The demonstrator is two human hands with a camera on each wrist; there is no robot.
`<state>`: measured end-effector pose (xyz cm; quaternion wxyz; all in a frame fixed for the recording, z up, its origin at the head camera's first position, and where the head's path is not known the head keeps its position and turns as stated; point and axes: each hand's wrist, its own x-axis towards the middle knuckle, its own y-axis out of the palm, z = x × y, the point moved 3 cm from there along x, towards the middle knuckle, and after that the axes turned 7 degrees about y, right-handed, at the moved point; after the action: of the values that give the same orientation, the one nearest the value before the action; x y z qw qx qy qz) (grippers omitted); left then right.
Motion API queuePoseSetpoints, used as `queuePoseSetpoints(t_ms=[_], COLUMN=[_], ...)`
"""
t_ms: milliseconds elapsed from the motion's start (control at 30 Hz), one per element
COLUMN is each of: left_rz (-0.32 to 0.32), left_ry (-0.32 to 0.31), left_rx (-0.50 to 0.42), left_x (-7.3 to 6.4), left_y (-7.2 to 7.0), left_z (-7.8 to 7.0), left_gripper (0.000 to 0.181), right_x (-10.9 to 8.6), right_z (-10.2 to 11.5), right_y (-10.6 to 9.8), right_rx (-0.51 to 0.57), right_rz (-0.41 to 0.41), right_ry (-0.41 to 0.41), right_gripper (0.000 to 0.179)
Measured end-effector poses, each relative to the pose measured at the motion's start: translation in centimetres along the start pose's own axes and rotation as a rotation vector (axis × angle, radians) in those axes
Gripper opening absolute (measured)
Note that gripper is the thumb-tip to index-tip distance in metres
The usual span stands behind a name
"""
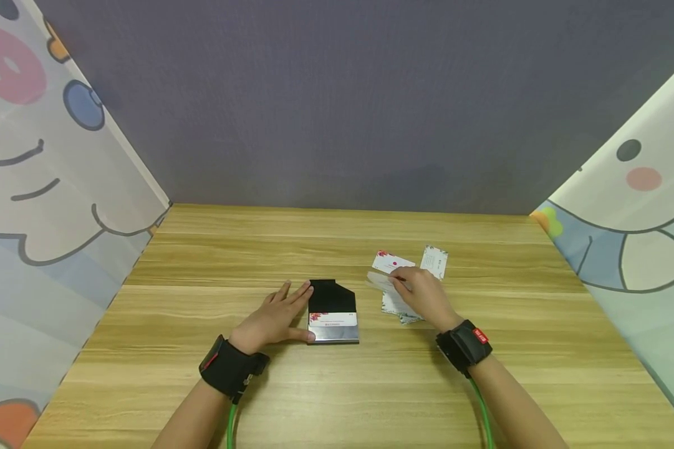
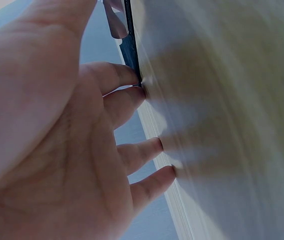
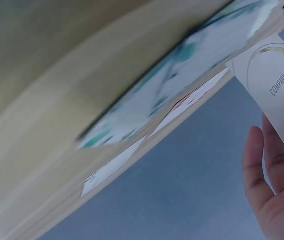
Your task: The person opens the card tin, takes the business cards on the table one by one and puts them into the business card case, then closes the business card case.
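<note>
A business card case [image 1: 333,333], with its black flap [image 1: 330,298] folded back, lies flat on the table. A white card with red flowers [image 1: 333,319] sits in its metal pocket. My left hand [image 1: 274,318] rests along the case's left side, fingers spread, thumb on the lower left corner and fingertips near the flap's upper left edge. To the right, my right hand [image 1: 424,297] pinches a white business card [image 1: 379,280] above other cards. In the right wrist view, this held business card [image 3: 267,75] bears a gold curve and the words COMPANY LOGO.
Around the right hand lie a red-flowered card [image 1: 389,260], a leaf-edged card [image 1: 434,262] and overlapping leaf-edged cards [image 1: 395,305]. The wooden table [image 1: 247,249] meets a grey panel [image 1: 337,125] at the back and cartoon-printed panels at both sides. Green cables run from both wristbands.
</note>
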<state>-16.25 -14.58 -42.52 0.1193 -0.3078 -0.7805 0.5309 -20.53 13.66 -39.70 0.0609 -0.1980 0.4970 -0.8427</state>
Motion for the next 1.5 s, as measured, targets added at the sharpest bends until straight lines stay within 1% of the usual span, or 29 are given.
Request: queuePoseSetpoints(t_ms=[133,300,433,667,833,1033,1233,1500], left_rz=[0.002,0.0,-0.002,-0.001,0.003,0.009,0.011,0.018], left_ry=[-0.002,-0.006,-0.005,-0.007,-0.014,-0.018,-0.016,-0.017], left_rx=[0.0,-0.001,0.006,0.008,0.004,0.003,0.017,0.017], left_x=[0.0,0.0,0.0,0.1,0.0,0.0,0.0,-0.1], left_y=[0.0,0.0,0.1,0.1,0.0,-0.1,-0.1,-0.1], left_z=[0.0,0.0,0.0,0.1,0.0,0.0,-0.1,-0.1], left_gripper=[0.092,0.092,0.092,0.092,0.092,0.091,0.092,0.091], right_x=[0.2,0.5,0.7,1.0,1.2,1.2,1.3,1.4], right_z=[1.0,2.3,3.4,5.3,6.5,7.4,7.8,8.1], right_y=[0.4,1.0,1.6,2.4,3.1,3.9,4.5,4.9], right_rx=[0.034,0.027,0.036,0.089,0.132,0.154,0.173,0.161], right_rz=[0.022,0.009,0.024,0.051,0.077,0.122,0.125,0.157], right_ry=[-0.026,-0.073,-0.083,-0.097,-0.133,-0.165,-0.177,-0.165], right_gripper=[0.01,0.01,0.011,0.01,0.01,0.011,0.011,0.01])
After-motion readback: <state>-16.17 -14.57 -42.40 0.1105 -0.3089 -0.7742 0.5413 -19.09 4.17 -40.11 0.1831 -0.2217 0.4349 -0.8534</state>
